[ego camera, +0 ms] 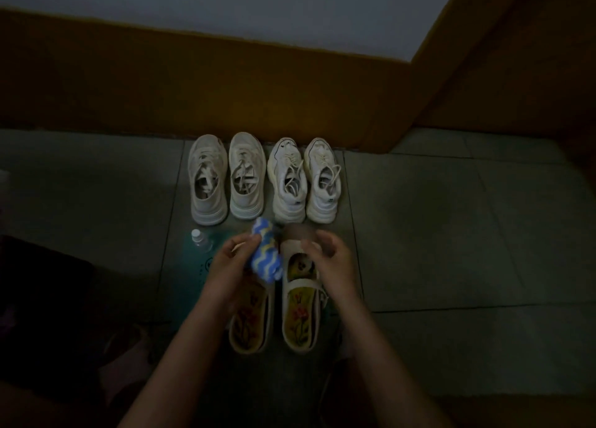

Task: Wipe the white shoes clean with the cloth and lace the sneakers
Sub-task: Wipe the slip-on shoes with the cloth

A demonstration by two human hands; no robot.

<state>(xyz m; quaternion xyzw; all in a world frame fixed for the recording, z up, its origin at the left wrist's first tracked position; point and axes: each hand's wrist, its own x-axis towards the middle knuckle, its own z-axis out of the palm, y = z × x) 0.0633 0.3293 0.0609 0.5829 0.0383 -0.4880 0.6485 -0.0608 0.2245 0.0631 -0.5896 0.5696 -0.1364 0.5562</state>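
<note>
My left hand (230,266) grips a blue cloth (266,256) with yellow and white wavy stripes, bunched above the near pair of shoes. My right hand (329,259) holds the toe end of the right white strap shoe (301,318), fingers curled over it. The left strap shoe (250,324) lies beside it, partly hidden under my left hand. Both have floral insoles. Further away, two pairs of white sneakers stand in a row by the wall: a cream pair (208,182) (246,176) on the left and a laced white pair (287,179) (324,179) on the right.
A clear bottle with a white cap (198,239) lies on a teal bag (200,266) on the tiled floor, left of my left hand. A brown skirting wall (225,88) runs behind the sneakers. The scene is dim.
</note>
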